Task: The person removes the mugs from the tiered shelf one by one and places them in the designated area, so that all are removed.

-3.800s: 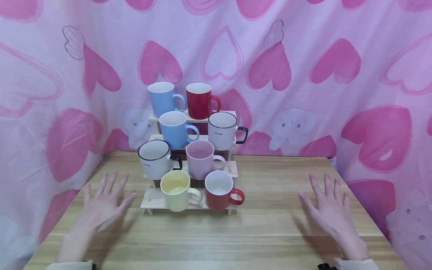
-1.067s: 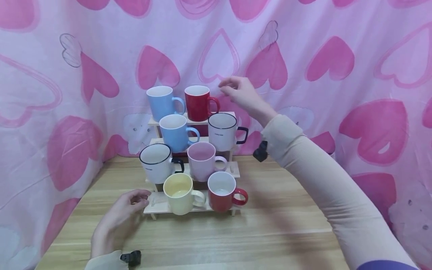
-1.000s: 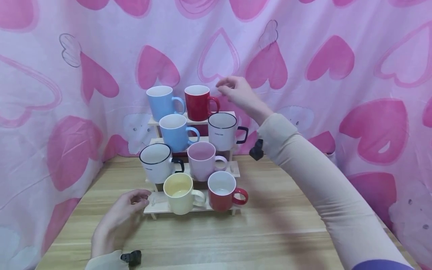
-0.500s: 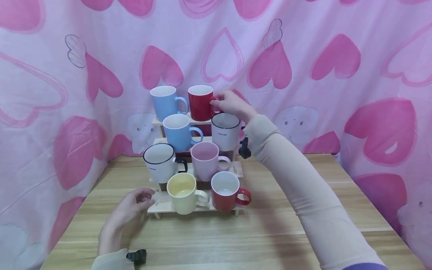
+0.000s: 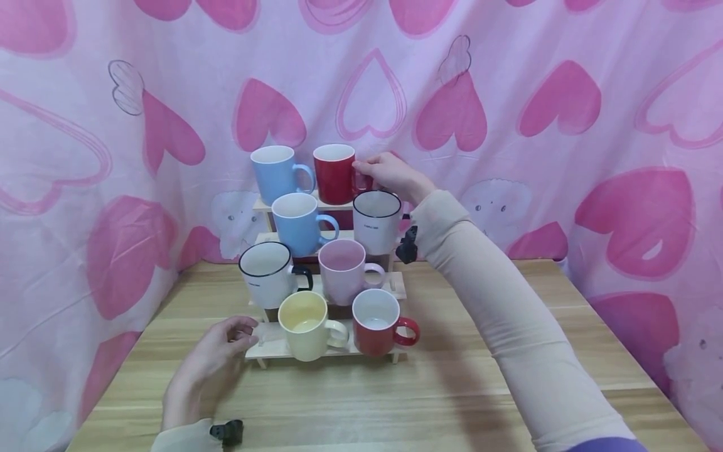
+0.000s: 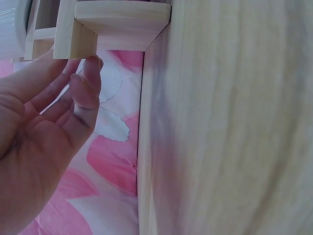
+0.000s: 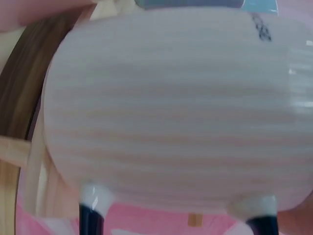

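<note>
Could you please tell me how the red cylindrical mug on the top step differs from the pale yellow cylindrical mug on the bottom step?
The red cylindrical mug is white inside; the pale yellow cylindrical mug is yellow inside. The right hand holds the red mug's handle, while no hand touches the yellow mug. Both stand upright.

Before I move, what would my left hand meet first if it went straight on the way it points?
Most likely the left end of the wooden bottom shelf. Your left hand is just beside that end, though I can't tell for sure whether it is touching.
</note>
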Demonstrator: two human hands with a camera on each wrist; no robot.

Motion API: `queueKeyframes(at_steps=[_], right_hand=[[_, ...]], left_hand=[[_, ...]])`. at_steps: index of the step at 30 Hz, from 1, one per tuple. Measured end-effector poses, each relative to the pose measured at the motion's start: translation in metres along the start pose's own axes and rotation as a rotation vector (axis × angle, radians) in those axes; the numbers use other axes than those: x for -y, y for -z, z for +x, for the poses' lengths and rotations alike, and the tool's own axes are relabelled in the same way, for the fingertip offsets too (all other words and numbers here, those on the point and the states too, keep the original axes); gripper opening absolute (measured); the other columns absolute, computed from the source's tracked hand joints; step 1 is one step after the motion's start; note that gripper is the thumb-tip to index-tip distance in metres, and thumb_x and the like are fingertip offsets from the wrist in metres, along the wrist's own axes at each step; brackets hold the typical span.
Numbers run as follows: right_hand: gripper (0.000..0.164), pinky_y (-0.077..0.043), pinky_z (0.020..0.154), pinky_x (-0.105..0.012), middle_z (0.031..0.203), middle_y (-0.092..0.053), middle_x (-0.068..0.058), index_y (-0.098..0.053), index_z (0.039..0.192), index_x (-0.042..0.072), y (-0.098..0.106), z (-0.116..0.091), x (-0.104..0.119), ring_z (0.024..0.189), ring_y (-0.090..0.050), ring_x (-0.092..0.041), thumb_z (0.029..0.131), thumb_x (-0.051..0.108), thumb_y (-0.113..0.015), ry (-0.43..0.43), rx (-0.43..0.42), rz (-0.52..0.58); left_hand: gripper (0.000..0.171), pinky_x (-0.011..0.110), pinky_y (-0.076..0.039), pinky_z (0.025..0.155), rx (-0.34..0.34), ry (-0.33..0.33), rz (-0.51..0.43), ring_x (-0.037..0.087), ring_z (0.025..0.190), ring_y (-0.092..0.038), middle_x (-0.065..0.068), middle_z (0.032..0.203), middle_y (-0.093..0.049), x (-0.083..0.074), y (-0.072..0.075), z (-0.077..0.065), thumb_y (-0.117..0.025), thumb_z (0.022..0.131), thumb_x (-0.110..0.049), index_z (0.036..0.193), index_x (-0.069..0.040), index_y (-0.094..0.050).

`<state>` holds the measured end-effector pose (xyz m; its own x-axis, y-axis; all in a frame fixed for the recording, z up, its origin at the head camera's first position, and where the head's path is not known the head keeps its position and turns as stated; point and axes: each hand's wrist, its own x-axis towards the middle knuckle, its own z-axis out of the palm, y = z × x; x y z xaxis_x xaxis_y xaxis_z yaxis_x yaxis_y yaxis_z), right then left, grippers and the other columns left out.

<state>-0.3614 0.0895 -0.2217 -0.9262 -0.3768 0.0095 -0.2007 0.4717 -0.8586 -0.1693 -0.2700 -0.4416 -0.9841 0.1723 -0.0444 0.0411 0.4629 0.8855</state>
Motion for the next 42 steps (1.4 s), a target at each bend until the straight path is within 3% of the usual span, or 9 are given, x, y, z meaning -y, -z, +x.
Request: queueKeyframes(at_steps=[6, 10, 16, 25, 29, 37, 42], right_hand=[[0.042, -0.047, 0.075, -0.036, 0.094, -0.055, -0.017, -0.059, 0.102, -0.003, 0.001, 0.001, 0.008, 0.081, -0.051, -0.025, 0.101, 0.038, -0.051, -0.034, -0.066, 0.054], [0.037, -0.048, 0.077, -0.038, 0.089, -0.050, -0.014, -0.055, 0.097, -0.002, 0.009, 0.001, 0.013, 0.080, -0.049, -0.024, 0.102, 0.035, -0.051, -0.039, -0.148, 0.109], [0.038, -0.050, 0.083, -0.041, 0.091, -0.054, -0.013, -0.059, 0.103, 0.000, 0.032, -0.012, 0.018, 0.085, -0.055, -0.025, 0.101, 0.037, -0.051, -0.073, -0.249, 0.082], [0.037, -0.054, 0.077, -0.032, 0.093, -0.055, -0.012, -0.058, 0.105, 0.003, 0.074, -0.041, 0.021, 0.082, -0.061, -0.025, 0.099, 0.039, -0.054, -0.125, -0.312, 0.085], [0.038, -0.055, 0.076, -0.031, 0.095, -0.055, -0.012, -0.058, 0.107, 0.003, 0.087, -0.057, 0.016, 0.085, -0.063, -0.026, 0.098, 0.040, -0.056, -0.137, -0.346, 0.110], [0.047, -0.050, 0.092, -0.039, 0.105, -0.053, -0.014, -0.058, 0.116, 0.009, 0.096, -0.080, -0.002, 0.097, -0.062, -0.029, 0.094, 0.050, -0.055, -0.159, -0.390, 0.137], [0.047, -0.054, 0.084, -0.034, 0.097, -0.055, -0.013, -0.059, 0.116, 0.004, 0.094, -0.091, -0.030, 0.092, -0.064, -0.028, 0.097, 0.047, -0.054, -0.132, -0.425, 0.116]], left_hand=[[0.029, 0.031, -0.049, 0.076, -0.003, 0.055, 0.004, 0.021, 0.090, -0.055, 0.012, 0.098, -0.060, -0.002, -0.001, 0.000, -0.064, 0.094, -0.010, 0.119, 0.002, -0.058], [0.029, 0.032, -0.048, 0.076, -0.003, 0.055, 0.027, 0.021, 0.089, -0.055, 0.011, 0.097, -0.061, -0.003, -0.001, 0.001, -0.064, 0.094, -0.013, 0.118, 0.001, -0.059], [0.027, 0.030, -0.048, 0.074, -0.005, 0.065, 0.034, 0.021, 0.088, -0.055, 0.010, 0.095, -0.060, -0.002, 0.002, 0.002, -0.065, 0.093, -0.012, 0.117, 0.000, -0.059], [0.029, 0.030, -0.048, 0.074, 0.010, 0.066, 0.012, 0.021, 0.089, -0.055, 0.011, 0.097, -0.060, -0.004, 0.007, 0.002, -0.064, 0.094, -0.013, 0.118, 0.001, -0.058], [0.028, 0.030, -0.048, 0.073, 0.010, 0.067, 0.031, 0.021, 0.089, -0.055, 0.011, 0.097, -0.060, -0.004, 0.008, 0.003, -0.064, 0.094, -0.014, 0.118, 0.000, -0.059], [0.028, 0.032, -0.049, 0.073, 0.004, 0.049, 0.032, 0.022, 0.088, -0.055, 0.012, 0.096, -0.059, -0.002, 0.012, 0.002, -0.064, 0.094, -0.012, 0.118, 0.003, -0.057], [0.027, 0.030, -0.049, 0.072, 0.006, 0.019, 0.079, 0.020, 0.088, -0.055, 0.011, 0.095, -0.060, 0.000, 0.012, 0.003, -0.064, 0.094, -0.012, 0.116, 0.002, -0.058]])
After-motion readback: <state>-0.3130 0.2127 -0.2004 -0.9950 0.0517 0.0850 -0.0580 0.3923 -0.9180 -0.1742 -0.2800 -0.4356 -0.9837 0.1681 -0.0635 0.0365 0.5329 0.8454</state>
